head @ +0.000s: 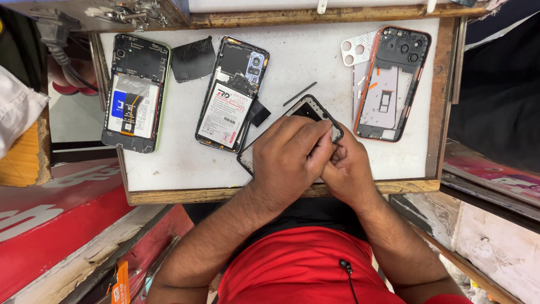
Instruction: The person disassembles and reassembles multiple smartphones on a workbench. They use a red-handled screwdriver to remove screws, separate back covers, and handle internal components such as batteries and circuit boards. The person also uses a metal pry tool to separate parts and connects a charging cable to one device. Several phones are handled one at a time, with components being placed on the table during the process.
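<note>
Prying at the thin black phone frame point(315, 110) with both hands bunched over one corner, you risk bending or cracking it: most of the frame lies hidden under your left hand point(289, 160), and only its upper corner shows, so pressure from the palm could flex it against the desk point(185, 169). Your right hand point(347, 169) sits just right of centre in the picture, its fingers point(337, 147) curled in and pressed against the frame's right edge; whether they pinch a small part or tool there, you cannot tell from this view. The left fingers point(315, 135) are closed together and lie across the frame, touching those of the right hand. A slip could also send the frame into the opened phone with the exposed battery point(232, 93) just to its upper left, or sweep away the slim dark strip point(300, 93) lying near the frame's top. The orange-rimmed phone shell point(391, 81) at upper right and the green-edged opened phone point(135, 93) at upper left lie well apart from your hands.
</note>
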